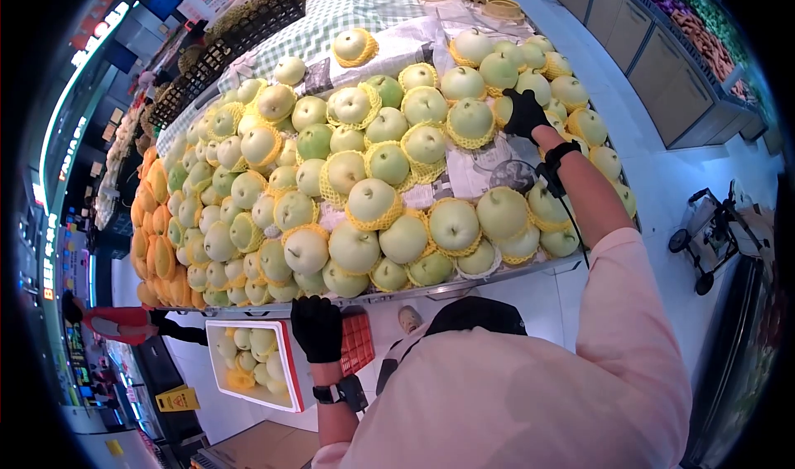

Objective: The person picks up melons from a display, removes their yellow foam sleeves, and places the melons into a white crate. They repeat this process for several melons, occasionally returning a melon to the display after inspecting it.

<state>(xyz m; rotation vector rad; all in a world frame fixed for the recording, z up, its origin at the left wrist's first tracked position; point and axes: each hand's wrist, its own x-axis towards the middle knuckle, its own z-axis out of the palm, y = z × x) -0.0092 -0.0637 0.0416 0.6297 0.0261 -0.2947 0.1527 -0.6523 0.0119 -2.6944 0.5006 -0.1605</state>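
Observation:
Pale green, round melons [355, 246] lie heaped on a display stand, many in yellow foam nets. My right hand [525, 114], in a black glove, reaches over the right part of the heap. Its fingers look apart and lie against the melons there, beside a netted melon [471, 119]. Newspaper [474, 169] shows in a gap between fruits just left of my wrist. Down at the stand's front edge [389, 293], my gloved left hand [316, 328] has its fingers curled. Whether they grip the rim is hidden.
A white foam box [291, 369] of melons stands on the floor by my left hand, near a red crate [357, 342]. Orange fruits [155, 229] fill the stand's left end. A cart [704, 237] stands at right. A person in red [120, 324] is at far left.

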